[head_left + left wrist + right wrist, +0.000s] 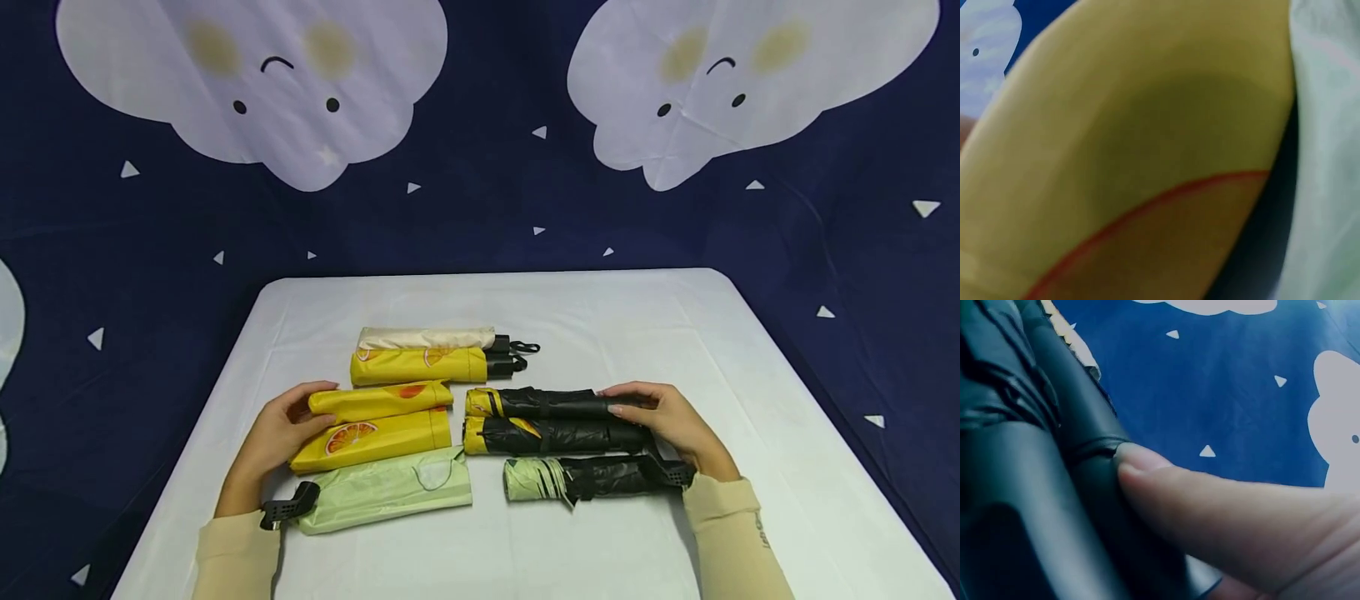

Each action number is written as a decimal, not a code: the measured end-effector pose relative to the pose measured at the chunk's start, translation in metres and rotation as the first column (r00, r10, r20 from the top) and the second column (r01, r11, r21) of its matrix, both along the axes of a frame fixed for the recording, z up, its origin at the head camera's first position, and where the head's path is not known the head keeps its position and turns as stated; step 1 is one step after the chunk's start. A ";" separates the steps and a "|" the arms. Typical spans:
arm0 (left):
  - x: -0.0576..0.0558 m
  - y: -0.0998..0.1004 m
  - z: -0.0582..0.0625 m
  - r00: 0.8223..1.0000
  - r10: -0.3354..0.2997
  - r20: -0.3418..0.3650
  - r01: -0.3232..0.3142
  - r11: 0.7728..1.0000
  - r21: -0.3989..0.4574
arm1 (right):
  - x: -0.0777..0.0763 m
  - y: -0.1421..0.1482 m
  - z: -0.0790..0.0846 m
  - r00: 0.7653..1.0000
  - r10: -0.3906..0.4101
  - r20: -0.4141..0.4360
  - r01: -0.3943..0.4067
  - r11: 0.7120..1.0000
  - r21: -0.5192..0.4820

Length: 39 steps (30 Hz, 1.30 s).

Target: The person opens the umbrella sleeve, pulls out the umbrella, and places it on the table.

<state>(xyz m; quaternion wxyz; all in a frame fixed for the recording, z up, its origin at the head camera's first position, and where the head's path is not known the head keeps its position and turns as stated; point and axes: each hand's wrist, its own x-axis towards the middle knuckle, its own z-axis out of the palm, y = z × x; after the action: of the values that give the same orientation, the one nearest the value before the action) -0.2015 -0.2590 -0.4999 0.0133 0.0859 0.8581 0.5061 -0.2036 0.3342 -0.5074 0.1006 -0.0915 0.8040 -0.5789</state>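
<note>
Head view: with left hand (288, 425), pinches the upper yellow sleeve (382, 402) by its left end, with thumb to the near side and fingers to the far side, probably to steady the limp cover. With right hand (663, 417), grips the upper black-and-yellow umbrella (551, 404) near its right end between thumb and fingers, likely for control along its length. Just nearer, beside those two: the lower yellow sleeve (401, 436), orange-slice print up, and the lower black-and-yellow umbrella (570, 437). Nearer again: the pale green sleeve (390, 492) at left and the green-and-black umbrella (607, 477) at right, all three rows apparently matched by colour, end facing end across a gap of white worktop (585, 550). Farther off: the cream-covered umbrella (427, 338) and the yellow-covered umbrella (420, 367), lying lengthwise together with black ends to the right, perhaps grouped as covered ones. Beyond: dark blue cloth (487, 237) printed with clouds.
</note>
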 end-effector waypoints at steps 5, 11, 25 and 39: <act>0.000 0.000 0.003 1.000 0.008 -0.017 -0.008 1.000 -0.029 | 0.001 -0.003 0.001 0.999 -0.002 -0.032 0.003 1.000 0.022; 0.004 0.001 0.009 1.000 0.014 0.003 -0.014 1.000 -0.011 | 0.001 -0.006 0.001 0.995 0.015 -0.103 -0.006 0.997 0.081; 0.007 0.013 0.043 0.976 0.146 -0.164 -0.137 0.989 0.062 | 0.009 -0.004 0.023 0.993 -0.021 -0.113 0.037 0.990 0.139; -0.028 0.078 0.077 0.969 0.117 -0.217 -0.145 0.982 -0.120 | -0.022 -0.105 0.085 0.970 -0.008 -0.243 0.065 0.971 0.229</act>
<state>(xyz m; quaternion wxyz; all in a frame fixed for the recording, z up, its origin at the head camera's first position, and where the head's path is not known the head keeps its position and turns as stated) -0.2297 -0.1814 -0.4229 -0.1049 0.0806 0.8908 0.4348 -0.2253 0.2296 -0.4225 0.0019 -0.1335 0.8747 -0.4659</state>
